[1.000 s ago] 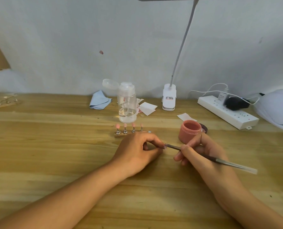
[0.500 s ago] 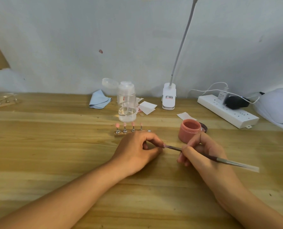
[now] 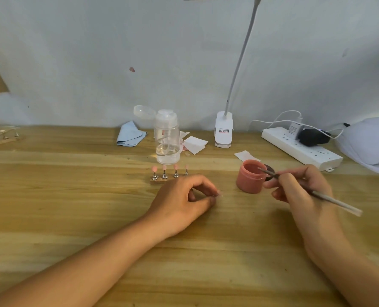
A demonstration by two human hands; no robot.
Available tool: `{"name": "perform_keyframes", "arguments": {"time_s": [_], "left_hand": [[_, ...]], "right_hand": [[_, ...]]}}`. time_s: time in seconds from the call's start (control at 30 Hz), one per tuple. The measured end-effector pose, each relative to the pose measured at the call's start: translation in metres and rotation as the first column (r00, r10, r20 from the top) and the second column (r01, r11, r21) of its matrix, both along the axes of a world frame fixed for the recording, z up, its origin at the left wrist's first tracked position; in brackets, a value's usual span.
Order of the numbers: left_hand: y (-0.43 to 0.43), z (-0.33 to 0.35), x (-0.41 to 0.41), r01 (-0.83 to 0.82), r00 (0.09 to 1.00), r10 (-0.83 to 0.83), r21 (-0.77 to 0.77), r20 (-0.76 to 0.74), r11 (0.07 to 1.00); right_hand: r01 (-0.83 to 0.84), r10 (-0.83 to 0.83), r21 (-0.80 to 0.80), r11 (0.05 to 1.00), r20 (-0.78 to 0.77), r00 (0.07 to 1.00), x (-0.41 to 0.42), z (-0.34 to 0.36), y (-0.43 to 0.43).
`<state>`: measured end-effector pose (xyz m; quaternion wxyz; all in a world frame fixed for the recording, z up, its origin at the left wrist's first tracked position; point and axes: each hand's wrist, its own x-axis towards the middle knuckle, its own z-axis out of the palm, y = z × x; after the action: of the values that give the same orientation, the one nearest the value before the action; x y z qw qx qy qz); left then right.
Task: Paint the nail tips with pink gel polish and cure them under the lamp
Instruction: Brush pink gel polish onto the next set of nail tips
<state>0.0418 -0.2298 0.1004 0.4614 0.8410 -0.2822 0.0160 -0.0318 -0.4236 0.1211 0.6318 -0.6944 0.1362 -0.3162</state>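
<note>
My left hand [image 3: 184, 202] rests on the wooden table and pinches a small nail tip [image 3: 220, 194] between thumb and forefinger. Just behind it stands a wooden holder [image 3: 159, 180] with several pink-painted nail tips on metal stands. My right hand [image 3: 299, 187] grips a thin brush [image 3: 316, 192] like a pen. The brush's bristle end reaches over the open pink gel jar [image 3: 250, 179], at its mouth. The white curing lamp [image 3: 370, 142] sits at the far right edge.
A clear pump bottle [image 3: 166, 138] stands behind the holder, with a blue cloth [image 3: 129, 134] and white wipes [image 3: 195, 144] near it. A desk lamp's base [image 3: 223, 131] and a power strip [image 3: 301, 147] line the back. Another nail holder [image 3: 1, 138] lies far left.
My right hand has drawn the brush away from the nail tip in my left hand and carried it right and back to the pink jar. My left hand stayed put.
</note>
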Motion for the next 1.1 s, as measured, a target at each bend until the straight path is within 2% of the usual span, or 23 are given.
{"name": "perform_keyframes", "arguments": {"time_s": [0.47, 0.6, 0.7, 0.83, 0.93, 1.0, 1.1], "left_hand": [[0.000, -0.002, 0.001, -0.002, 1.000, 0.001, 0.052, 0.019, 0.999], [-0.001, -0.002, 0.001, 0.004, 1.000, -0.005, 0.031, 0.015, 1.000], [0.000, -0.003, 0.001, 0.013, 1.000, -0.014, 0.024, 0.023, 1.000], [0.001, -0.003, 0.003, 0.022, 0.999, -0.024, 0.040, 0.043, 0.999], [0.000, -0.003, 0.002, 0.016, 0.998, -0.019, 0.056, 0.058, 0.998], [0.000, -0.004, 0.003, 0.015, 0.999, -0.016, 0.035, 0.045, 0.999], [0.000, -0.005, 0.003, 0.012, 0.999, -0.014, 0.029, 0.043, 0.999]], "right_hand": [[-0.039, 0.036, -0.069, 0.997, -0.054, 0.998, 0.004, -0.010, -0.001], [-0.053, 0.053, -0.076, 0.996, 0.000, 0.999, 0.001, -0.008, 0.000], [-0.106, 0.102, 0.036, 0.994, 0.104, 0.989, -0.004, 0.000, 0.004], [-0.308, 0.279, 0.145, 0.940, 0.191, 0.941, -0.011, 0.008, 0.018], [-0.424, 0.416, 0.111, 0.899, 0.092, 0.905, -0.014, 0.003, 0.028], [-0.437, 0.438, 0.059, 0.897, 0.008, 0.899, -0.014, -0.002, 0.031], [-0.415, 0.415, 0.014, 0.910, -0.028, 0.909, -0.013, -0.004, 0.031]]}}
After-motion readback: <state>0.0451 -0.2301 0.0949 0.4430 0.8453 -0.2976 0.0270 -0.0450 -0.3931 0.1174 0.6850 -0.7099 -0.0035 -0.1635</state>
